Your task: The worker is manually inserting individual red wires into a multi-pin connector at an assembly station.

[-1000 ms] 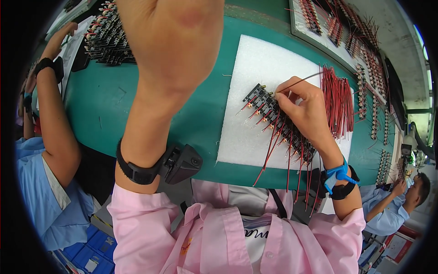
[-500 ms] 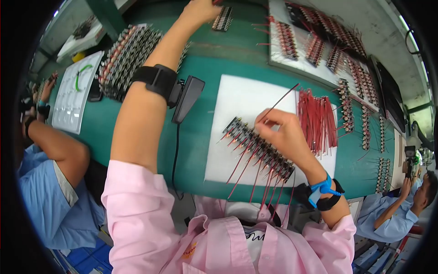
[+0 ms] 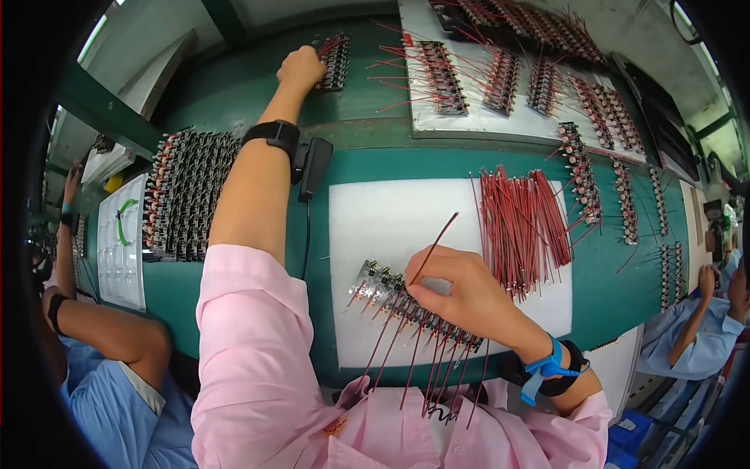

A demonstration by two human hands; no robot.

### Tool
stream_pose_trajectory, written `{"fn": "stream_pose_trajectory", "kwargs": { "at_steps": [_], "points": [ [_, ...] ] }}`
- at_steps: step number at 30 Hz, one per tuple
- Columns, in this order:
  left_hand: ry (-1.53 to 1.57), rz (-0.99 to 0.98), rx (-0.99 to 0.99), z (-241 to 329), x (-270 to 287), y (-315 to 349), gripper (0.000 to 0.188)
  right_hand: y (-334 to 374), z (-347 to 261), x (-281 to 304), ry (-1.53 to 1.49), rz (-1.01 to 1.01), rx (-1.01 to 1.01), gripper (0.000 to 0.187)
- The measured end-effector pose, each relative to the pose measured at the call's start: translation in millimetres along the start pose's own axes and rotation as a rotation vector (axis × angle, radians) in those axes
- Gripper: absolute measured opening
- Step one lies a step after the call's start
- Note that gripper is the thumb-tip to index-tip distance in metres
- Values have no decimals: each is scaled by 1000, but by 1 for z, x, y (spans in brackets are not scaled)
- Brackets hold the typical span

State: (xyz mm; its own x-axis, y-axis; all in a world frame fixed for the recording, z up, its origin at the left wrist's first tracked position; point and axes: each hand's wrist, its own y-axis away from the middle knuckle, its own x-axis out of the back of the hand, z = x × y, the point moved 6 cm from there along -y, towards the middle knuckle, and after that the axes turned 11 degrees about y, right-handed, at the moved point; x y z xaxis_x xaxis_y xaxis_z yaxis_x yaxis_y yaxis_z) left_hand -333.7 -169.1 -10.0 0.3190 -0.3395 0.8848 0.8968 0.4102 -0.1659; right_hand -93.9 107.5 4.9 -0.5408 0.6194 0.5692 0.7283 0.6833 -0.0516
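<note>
Your right hand (image 3: 461, 293) pinches a red wire (image 3: 432, 250) over the strip (image 3: 414, 309), mid-insertion; your left hand (image 3: 301, 69) closes on a far strip (image 3: 337, 59). Next, I'd judge, seat the wire end precisely

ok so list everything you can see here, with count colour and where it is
white foam mat: one, white, table centre
strip of small parts: one row, dark with red leads, on the mat under the right hand
loose wires: one bundle, red, mat's right side
small parts strip: one, dark and red, far table at the left hand
tray of strips: one, pale, far right
racked parts: one block, black, left
green table: one
co-workers: two, blue sleeves, both edges
left hand: far
right hand: pinching one red wire
</note>
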Motion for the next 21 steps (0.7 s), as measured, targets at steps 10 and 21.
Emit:
{"fn": "stream_pose_trajectory", "kwargs": {
  "at_steps": [10,21],
  "points": [
    [2,-62,18,8,-11,2,32,-2,-3,-4,32,-13,-13,8],
    [-75,77,-93,13,85,45,33,0,-5,-3,74,63,112,8]
  ]
}}
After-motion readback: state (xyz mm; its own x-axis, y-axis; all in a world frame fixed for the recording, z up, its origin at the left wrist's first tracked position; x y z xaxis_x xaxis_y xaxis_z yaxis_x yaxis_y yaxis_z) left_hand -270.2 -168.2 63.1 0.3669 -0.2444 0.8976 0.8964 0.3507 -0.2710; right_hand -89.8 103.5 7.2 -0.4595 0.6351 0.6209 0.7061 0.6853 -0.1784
